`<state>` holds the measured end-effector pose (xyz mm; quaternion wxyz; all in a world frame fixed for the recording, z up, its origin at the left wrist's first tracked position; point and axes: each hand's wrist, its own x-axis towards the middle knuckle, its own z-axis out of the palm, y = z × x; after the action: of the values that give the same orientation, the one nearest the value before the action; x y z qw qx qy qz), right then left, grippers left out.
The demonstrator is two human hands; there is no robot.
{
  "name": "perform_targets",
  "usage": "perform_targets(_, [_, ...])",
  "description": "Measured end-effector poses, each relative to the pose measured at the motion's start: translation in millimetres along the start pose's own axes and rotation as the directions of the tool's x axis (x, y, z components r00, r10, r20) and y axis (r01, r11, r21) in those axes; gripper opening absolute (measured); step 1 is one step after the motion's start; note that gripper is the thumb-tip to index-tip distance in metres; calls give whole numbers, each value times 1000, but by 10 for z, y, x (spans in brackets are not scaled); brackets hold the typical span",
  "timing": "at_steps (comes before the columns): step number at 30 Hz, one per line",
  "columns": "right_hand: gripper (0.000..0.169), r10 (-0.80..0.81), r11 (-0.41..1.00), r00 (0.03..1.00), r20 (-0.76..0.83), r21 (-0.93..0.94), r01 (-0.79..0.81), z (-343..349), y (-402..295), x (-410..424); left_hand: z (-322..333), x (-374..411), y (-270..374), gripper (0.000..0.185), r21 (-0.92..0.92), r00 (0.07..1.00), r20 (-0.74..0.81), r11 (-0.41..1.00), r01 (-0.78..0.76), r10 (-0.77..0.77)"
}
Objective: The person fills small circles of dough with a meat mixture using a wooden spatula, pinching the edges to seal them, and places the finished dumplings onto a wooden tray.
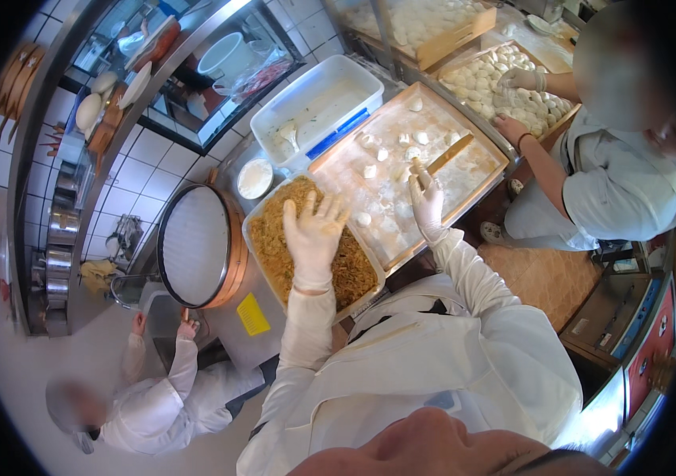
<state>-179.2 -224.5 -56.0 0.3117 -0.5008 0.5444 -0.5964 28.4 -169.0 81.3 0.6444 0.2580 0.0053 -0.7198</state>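
My left hand (316,232), in a pale thin glove, is spread over a white tub of chopped brownish filling (272,238), its fingers apart and nothing held. My right hand (427,199), gloved too, reaches over a floured wooden board (397,232). Its fingertips are at a small white dough piece (406,174); whether they grip it cannot be told. Several more dough pieces, such as one dough piece (369,171), lie scattered on the board. A flat wooden stick (450,153) lies just beyond my right fingertips.
A white plastic bin (317,107) holding a scoop and a bowl of flour (254,178) stand behind the filling. A round wooden-rimmed sieve (194,245) is at left. A co-worker (617,172) handles a tray of dough pieces (481,83) at right; another person (153,410) stands lower left.
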Motion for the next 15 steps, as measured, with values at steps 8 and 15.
perform_targets(8, [34, 147, 782, 714, 684, -523, 340, 676, 527, -407, -665, -633, 240, 47, -72, 993, -28, 991, -116, 114])
perform_targets(15, [28, 107, 942, 906, 409, -334, 40, 738, 627, -367, -1188, -978, 226, 43, 27, 996, -57, 997, -69, 71])
